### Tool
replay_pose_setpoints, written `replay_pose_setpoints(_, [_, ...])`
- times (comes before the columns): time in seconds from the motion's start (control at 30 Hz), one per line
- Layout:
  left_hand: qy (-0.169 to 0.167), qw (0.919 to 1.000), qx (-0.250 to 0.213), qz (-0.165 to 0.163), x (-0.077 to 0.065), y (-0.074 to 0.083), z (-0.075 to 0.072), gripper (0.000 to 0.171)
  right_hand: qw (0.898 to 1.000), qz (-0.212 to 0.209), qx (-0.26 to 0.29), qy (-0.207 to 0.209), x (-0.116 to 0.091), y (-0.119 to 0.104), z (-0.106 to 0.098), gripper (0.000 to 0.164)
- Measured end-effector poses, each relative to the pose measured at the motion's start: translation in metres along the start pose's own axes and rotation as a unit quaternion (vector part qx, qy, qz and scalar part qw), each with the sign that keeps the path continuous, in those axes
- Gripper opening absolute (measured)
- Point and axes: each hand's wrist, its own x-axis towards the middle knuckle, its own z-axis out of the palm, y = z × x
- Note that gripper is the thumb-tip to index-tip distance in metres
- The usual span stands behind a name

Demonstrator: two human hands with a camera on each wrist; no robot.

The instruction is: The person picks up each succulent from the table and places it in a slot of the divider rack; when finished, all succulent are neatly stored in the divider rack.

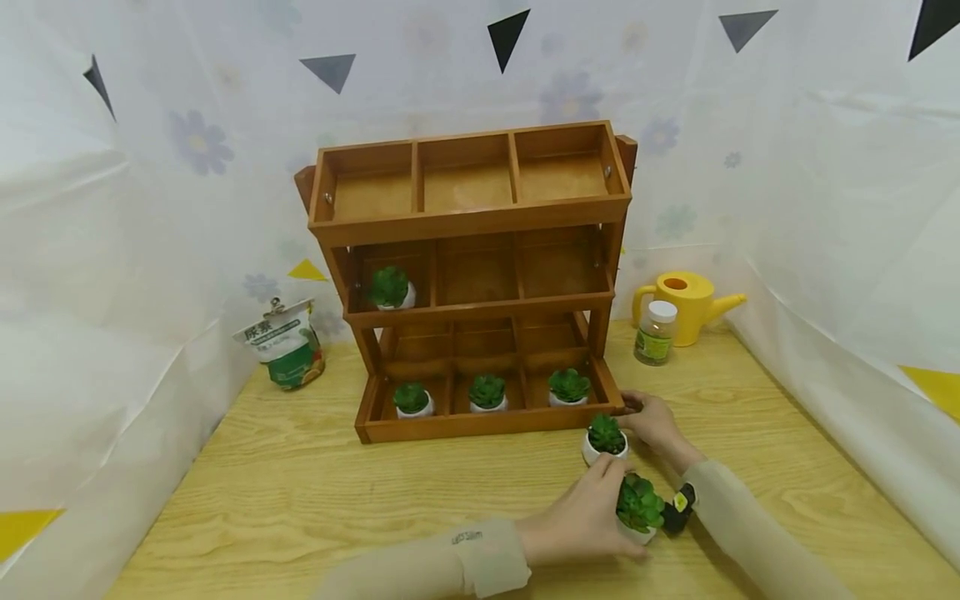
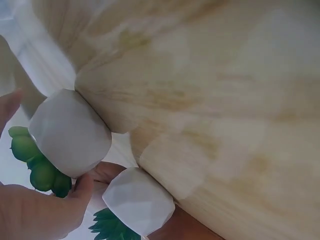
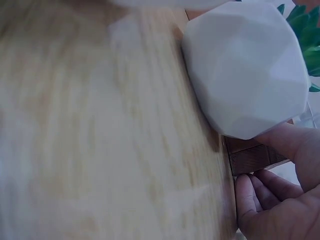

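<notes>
Shelf (image 1: pixel 487 426): four plants (image 1: pixel 488 391) in.
Seemingly remaining: two potted plants (image 1: pixel 606 435), shelf's five o'clock.
Left hand (image 1: pixel 577 512): fingers around nearer pot (image 1: pixel 637 532).
Right hand (image 1: pixel 652 425): fingers bent, hold unclear.

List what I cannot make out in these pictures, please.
Head view: left side of the nearest pot, hidden by the left hand.
Head view: print on the jar, too small.
Left wrist view: lower plant, partly cut off by the bottom edge.
Right wrist view: green leaves, partly cut off by the right edge.
</notes>
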Motion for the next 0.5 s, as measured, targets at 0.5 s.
replay_pose_setpoints(0.5, [-0.015,0.9988,-0.023,-0.041,0.0111,-0.0064,0.0020,0.076,1.000,-0.001,0.008,-0.004,0.0020,0.0032,0.0004,0.063])
